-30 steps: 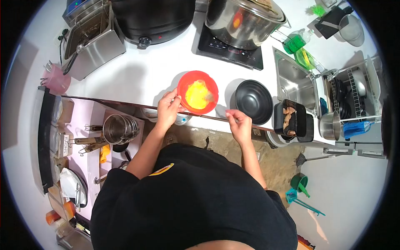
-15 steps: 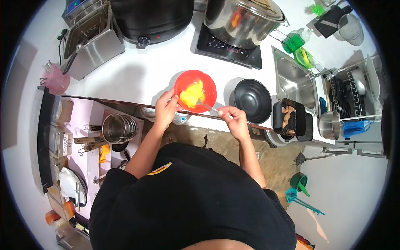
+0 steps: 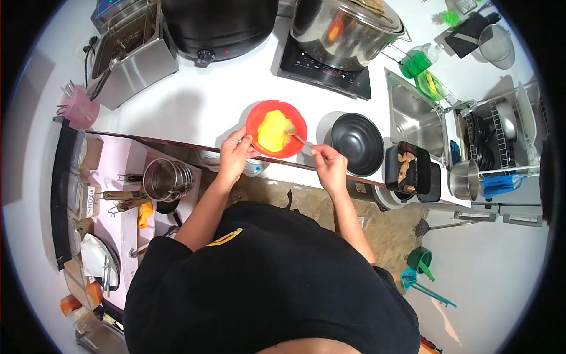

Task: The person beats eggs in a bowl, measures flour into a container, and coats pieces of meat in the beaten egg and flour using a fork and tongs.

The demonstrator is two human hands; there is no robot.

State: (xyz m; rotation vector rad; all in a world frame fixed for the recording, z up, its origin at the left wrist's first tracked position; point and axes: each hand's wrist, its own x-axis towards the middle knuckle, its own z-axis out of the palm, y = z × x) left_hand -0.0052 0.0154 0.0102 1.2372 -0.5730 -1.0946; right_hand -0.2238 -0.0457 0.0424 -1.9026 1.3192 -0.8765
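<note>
A red bowl [image 3: 253, 121] stands near the front edge of the white counter, with beaten egg [image 3: 272, 131], bright yellow, inside it. My left hand [image 3: 236, 152] grips the bowl's left rim, thumb and fingers closed on it. In my right hand [image 3: 329, 164] is the handle of a fork [image 3: 299, 139], pinched between thumb and fingers; its head reaches into the egg at the bowl's right side. The fork's tines are partly hidden in the yellow liquid. Just right of my right hand sits a black bowl [image 3: 358, 144].
Behind are a black cooker [image 3: 221, 29] and a steel pot [image 3: 342, 35] on an induction hob [image 3: 324, 74]. To the right are a sink [image 3: 415, 112], a black container with brown pieces [image 3: 407, 168] and a dish rack [image 3: 501, 130]. Strainers [image 3: 162, 180] hang at left.
The fork head has moved up and right within the red bowl, and my right hand has shifted slightly with it. My left hand keeps its hold on the rim.
</note>
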